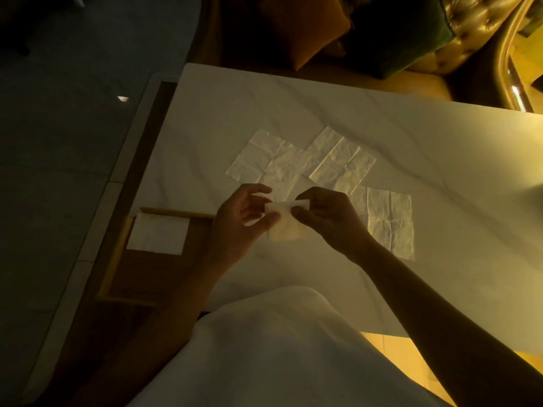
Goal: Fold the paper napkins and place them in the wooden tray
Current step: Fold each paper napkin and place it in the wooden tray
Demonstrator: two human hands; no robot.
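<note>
Both of my hands hold one small white paper napkin (284, 220) just above the table's near middle. My left hand (239, 220) pinches its left edge and my right hand (329, 220) pinches its top right edge. Several unfolded napkins lie flat on the table beyond my hands, one at the left (255, 157), one in the middle (342, 164) and one at the right (390, 221). The wooden tray (116, 251) sits at the table's left edge. A folded white napkin (158, 235) lies in the tray's far corner.
The white marble table (440, 160) stretches to the right of the napkins. Dark floor lies to the left of the tray. A padded golden chair (458, 33) and a cushion stand past the far edge. My white garment (279, 348) covers the near edge.
</note>
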